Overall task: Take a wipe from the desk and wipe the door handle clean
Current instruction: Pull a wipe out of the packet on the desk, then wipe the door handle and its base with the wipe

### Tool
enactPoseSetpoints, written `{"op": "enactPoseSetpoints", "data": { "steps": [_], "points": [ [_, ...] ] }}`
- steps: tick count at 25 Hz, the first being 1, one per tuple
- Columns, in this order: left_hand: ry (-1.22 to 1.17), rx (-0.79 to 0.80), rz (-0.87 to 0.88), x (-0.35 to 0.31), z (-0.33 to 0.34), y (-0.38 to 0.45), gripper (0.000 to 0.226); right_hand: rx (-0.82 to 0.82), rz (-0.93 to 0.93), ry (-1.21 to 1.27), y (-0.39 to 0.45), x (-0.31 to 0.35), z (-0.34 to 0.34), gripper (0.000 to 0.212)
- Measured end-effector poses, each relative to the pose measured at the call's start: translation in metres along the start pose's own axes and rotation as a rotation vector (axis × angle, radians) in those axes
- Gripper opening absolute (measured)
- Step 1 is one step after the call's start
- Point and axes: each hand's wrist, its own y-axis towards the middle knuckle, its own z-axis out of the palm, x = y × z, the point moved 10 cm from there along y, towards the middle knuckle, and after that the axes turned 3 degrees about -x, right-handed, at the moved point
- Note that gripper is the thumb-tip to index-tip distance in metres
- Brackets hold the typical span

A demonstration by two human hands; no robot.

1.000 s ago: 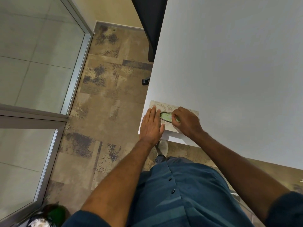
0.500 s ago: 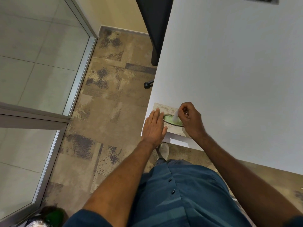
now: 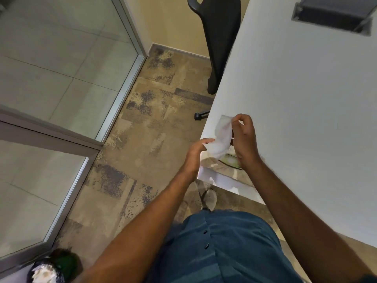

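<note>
A white wipe hangs in the air above the near left corner of the white desk. My right hand pinches its top end, and my left hand holds its lower left edge. Beneath them lies the beige wipe pack with a green oval opening, partly hidden by both hands. No door handle is in view.
A glass partition with metal frames runs along the left. A black office chair stands at the desk's far left side. A grey cable cutout sits in the desk top. A bin is at the bottom left.
My right hand has pulled a wipe up out of the pack. My left hand has lifted off the pack and taken the wipe's lower edge. The camera has tilted upward.
</note>
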Motion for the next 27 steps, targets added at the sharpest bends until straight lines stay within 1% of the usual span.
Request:
{"op": "enactPoseSetpoints", "data": {
  "steps": [1, 2, 3, 5, 7, 9, 12, 15, 16, 19, 21, 24, 27],
  "points": [
    [-0.119, -0.004, -0.029, -0.008, -0.010, -0.004, 0.039, 0.022, 0.004, 0.003, -0.001, 0.006, 0.013, 0.011],
    [-0.143, -0.006, -0.035, -0.017, -0.021, -0.009, 0.038, 0.049, 0.003, 0.000, -0.004, 0.013, 0.029, 0.012],
    [-0.128, -0.020, -0.022, -0.026, -0.037, -0.014, 0.037, 0.087, -0.002, -0.004, -0.009, 0.020, 0.050, 0.012],
    [-0.044, -0.064, 0.048, -0.041, -0.072, -0.022, 0.026, 0.153, -0.024, -0.014, -0.020, 0.034, 0.088, 0.011],
    [-0.036, -0.130, 0.142, -0.055, -0.115, -0.030, 0.031, 0.232, -0.067, -0.020, -0.037, 0.050, 0.132, 0.015],
    [-0.091, -0.224, 0.186, -0.066, -0.163, -0.044, 0.031, 0.318, -0.108, 0.012, -0.059, 0.065, 0.177, 0.017],
    [-0.198, -0.342, 0.271, -0.080, -0.236, -0.069, 0.022, 0.464, -0.131, 0.052, -0.101, 0.080, 0.250, 0.004],
    [-0.275, -0.500, 0.318, -0.085, -0.320, -0.093, 0.024, 0.666, -0.082, 0.002, -0.148, 0.085, 0.329, 0.022],
    [-0.286, -0.546, 0.322, -0.085, -0.347, -0.100, 0.025, 0.739, -0.057, -0.021, -0.163, 0.085, 0.354, 0.026],
    [-0.277, -0.663, 0.353, -0.085, -0.439, -0.121, 0.028, 0.943, -0.024, -0.050, -0.210, 0.090, 0.440, 0.028],
    [-0.279, -0.751, 0.380, -0.085, -0.499, -0.139, 0.026, 1.041, -0.034, -0.072, -0.238, 0.094, 0.493, 0.030],
    [-0.326, -0.880, 0.393, -0.077, -0.587, -0.177, 0.023, 1.085, -0.043, -0.054, -0.275, 0.101, 0.562, 0.026],
    [-0.369, -0.900, 0.424, -0.072, -0.657, -0.210, 0.025, 1.079, 0.015, 0.016, -0.307, 0.109, 0.623, 0.012]
  ]
}}
